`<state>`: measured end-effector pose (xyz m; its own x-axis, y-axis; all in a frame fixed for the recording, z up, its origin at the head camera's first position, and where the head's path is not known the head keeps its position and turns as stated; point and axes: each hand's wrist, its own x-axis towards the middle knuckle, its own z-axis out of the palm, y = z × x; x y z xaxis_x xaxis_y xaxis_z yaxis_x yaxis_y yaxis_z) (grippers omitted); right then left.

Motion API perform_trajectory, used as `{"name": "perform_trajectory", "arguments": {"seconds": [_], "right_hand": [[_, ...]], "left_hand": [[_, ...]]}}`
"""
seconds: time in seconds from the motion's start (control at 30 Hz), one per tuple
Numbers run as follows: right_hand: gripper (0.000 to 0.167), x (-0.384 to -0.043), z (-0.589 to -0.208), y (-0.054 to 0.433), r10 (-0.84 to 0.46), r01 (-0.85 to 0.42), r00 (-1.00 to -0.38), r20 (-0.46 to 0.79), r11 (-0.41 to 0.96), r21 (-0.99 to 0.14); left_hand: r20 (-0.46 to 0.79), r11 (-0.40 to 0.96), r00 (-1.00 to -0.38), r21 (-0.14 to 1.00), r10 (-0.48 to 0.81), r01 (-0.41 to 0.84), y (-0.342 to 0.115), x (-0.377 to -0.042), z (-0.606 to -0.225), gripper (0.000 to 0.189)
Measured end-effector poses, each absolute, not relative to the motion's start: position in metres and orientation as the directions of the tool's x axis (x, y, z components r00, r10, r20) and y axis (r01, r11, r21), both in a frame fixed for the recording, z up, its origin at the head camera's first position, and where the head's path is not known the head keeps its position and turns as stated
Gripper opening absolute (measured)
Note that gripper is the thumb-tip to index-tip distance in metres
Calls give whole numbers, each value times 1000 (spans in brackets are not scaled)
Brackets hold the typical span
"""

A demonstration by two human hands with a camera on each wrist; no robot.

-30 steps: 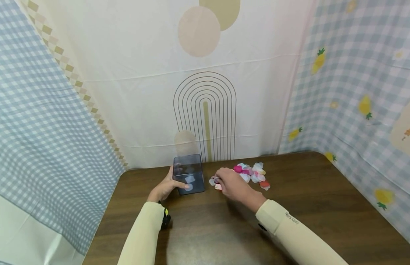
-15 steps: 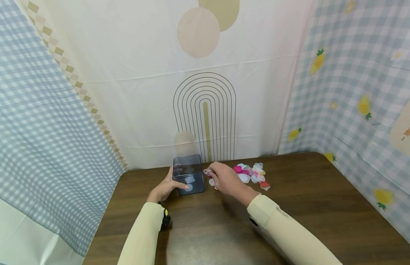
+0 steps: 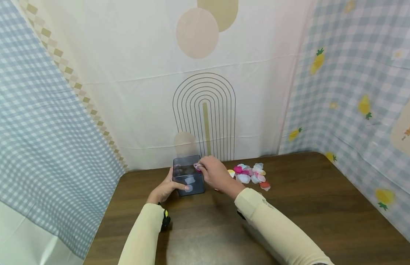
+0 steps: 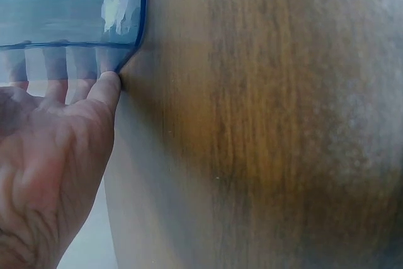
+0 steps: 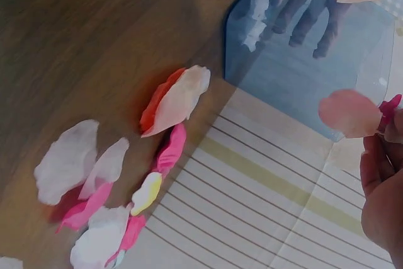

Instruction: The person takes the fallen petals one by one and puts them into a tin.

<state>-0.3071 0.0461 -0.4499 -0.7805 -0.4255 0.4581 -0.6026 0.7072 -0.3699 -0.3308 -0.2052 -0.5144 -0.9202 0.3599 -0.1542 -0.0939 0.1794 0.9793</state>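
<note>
A see-through blue-grey plastic box (image 3: 188,187) stands near the back edge of the table. My left hand (image 3: 164,189) grips its left side, thumb over the front; several of its fingers show through the clear wall in both wrist views. Whitish petals (image 5: 257,20) lie inside the box. My right hand (image 3: 216,175) is at the box's right rim and pinches artificial flower petals. Among these, the right wrist view shows a pale pink petal (image 5: 348,114) overlapping the box and a magenta one (image 5: 389,110) at the fingertips.
Loose petals in white, pink, magenta and red (image 3: 249,173) lie on the brown wooden table (image 3: 198,224) to the right of the box. A patterned cloth (image 3: 142,110) hangs directly behind the table, with checked cloths at both sides.
My right hand has lifted petals from the left end of the pile and carried them left to the box's right rim. The left hand and the box have stayed in place.
</note>
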Motion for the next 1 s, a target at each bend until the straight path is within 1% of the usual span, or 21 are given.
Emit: {"name": "perform_trajectory", "arguments": {"seconds": [0.17,0.27,0.47,0.57,0.73,0.83,0.93,1.0], "right_hand": [[11,-316,-450,38,-450,-625,-759,471,708,-329],[13,-319,-450,34,-459,-613,-772,441,720,-325],[18,-326,-444,23,-466,-575,-811,354,745,-337],[18,-328,-441,15,-462,-538,-842,279,764,-356],[18,-333,-441,4,-427,-469,-883,194,793,-389],[18,-335,-441,-1,-399,-426,-903,159,791,-439],[18,-336,-440,-5,-378,-390,-917,124,791,-472],[19,-336,-439,-6,-371,-373,-923,101,800,-470]], "left_hand": [[-160,180,-919,979,362,-99,-204,-333,-514,119],[-165,179,-915,978,367,-105,-204,-333,-515,120],[-170,171,-913,979,370,-113,-205,-330,-515,120],[-161,172,-914,980,372,-102,-206,-330,-515,120],[-154,182,-916,979,372,-91,-207,-330,-515,123],[-152,183,-915,979,373,-88,-207,-331,-516,124],[-154,186,-915,979,374,-88,-207,-331,-516,124],[-155,185,-915,979,373,-91,-207,-331,-517,122]]}}
